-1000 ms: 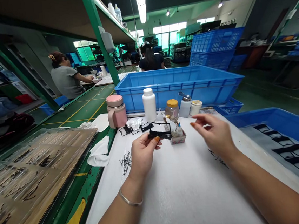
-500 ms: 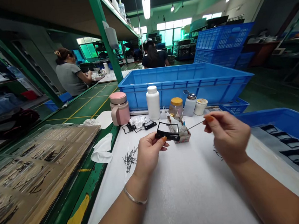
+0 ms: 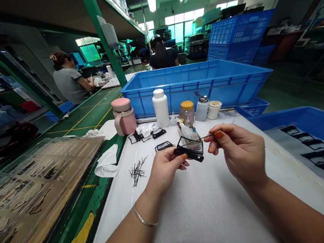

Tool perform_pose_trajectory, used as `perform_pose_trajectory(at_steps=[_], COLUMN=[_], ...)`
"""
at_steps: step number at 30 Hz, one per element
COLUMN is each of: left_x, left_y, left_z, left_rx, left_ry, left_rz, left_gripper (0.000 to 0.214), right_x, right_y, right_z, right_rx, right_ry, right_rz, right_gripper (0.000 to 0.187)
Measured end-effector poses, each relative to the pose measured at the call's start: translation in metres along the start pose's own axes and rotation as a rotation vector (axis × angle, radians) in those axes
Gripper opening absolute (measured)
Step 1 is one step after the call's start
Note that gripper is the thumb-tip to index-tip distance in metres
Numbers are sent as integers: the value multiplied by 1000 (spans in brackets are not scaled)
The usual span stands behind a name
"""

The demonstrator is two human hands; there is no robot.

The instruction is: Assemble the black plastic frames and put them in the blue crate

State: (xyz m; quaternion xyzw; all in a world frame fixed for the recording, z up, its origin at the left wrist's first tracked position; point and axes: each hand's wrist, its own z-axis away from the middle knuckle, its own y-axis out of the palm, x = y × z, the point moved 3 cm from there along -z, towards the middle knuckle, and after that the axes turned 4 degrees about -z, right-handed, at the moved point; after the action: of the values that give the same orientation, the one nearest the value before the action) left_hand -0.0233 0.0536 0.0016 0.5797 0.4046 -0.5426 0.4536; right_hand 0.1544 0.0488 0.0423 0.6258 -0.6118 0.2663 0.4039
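Note:
In the head view, my left hand (image 3: pixel 165 167) pinches a small black rectangular frame (image 3: pixel 190 153) by its left end, tilted above the white tabletop. My right hand (image 3: pixel 239 148) has thumb and forefinger closed on a thin dark rod (image 3: pixel 202 137), whose far end reaches across the frame's opening. Whether its tip touches the frame I cannot tell. Left of my left hand lies a loose pile of thin black strips (image 3: pixel 138 172). Another black frame (image 3: pixel 163 146) rests on the table just behind that hand, and a small box of odds and ends (image 3: pixel 192 133) stands behind the held frame.
Along the back stand a pink mug (image 3: pixel 125 119), a white bottle (image 3: pixel 160 108), a yellow-lidded jar (image 3: pixel 187 109), a pump bottle (image 3: pixel 202 109) and a large blue crate (image 3: pixel 199 91). Black frames lie in the right-hand blue bin (image 3: pixel 302 117). A cardboard tray (image 3: pixel 65 157) is left. Two people sit farther off.
My right hand has moved left, bringing the rod across the frame. The held frame has tilted and shifted slightly right and down. The view has also shifted a little.

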Motion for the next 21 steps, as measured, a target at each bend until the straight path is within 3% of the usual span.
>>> perform_pose_trajectory(at_steps=[21], left_x=[-2], left_y=[-4], left_z=[0], left_rx=[-32], left_ry=[-20], left_rz=[7], left_gripper=[21], right_x=[6], right_y=[-8], right_z=[-2], right_rx=[-53], right_ry=[-93], right_rz=[102], right_gripper=[9])
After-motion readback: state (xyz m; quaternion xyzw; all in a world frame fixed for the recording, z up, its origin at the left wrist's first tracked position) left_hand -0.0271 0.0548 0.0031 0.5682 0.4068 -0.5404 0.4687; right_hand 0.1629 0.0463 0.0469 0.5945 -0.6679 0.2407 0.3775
